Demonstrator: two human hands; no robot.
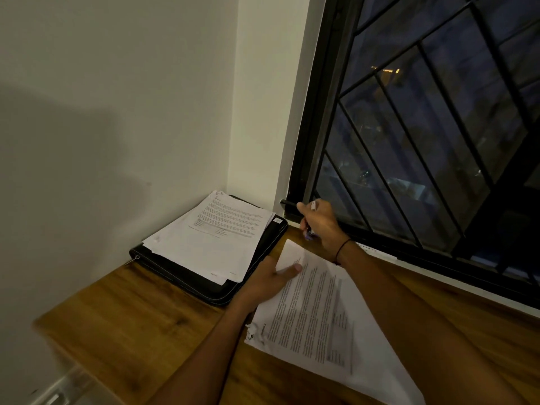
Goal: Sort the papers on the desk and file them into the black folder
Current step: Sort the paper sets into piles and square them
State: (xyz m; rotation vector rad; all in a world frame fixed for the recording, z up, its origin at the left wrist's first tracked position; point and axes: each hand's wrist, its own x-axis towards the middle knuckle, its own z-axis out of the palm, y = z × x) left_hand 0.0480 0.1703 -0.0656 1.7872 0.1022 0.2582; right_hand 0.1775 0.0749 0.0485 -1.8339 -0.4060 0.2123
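The wooden desk (pixel 140 317) fills the lower part of the view and stands in a corner, with a white wall on its left side and a dark window with black bars (pixel 423 141) along its right side. The black folder (pixel 181 273) lies flat on the desk in the far corner, close to the wall. On top of the folder rests a stack of printed papers (pixel 216 232); the stack covers most of the folder, and only the near and the right edges of the folder are visible. Just beside the folder, on its near right side, a single printed sheet (pixel 321 323) lies on the desk, with a torn corner on its left edge. The left hand (pixel 270 277) rests on the far part of this sheet, next to the near corner of the folder, with the thumb stretched flat over the paper. The right hand (pixel 320 225) is to the right of the folder, near the window frame, and its fingers are curled around a pen (pixel 309 230).
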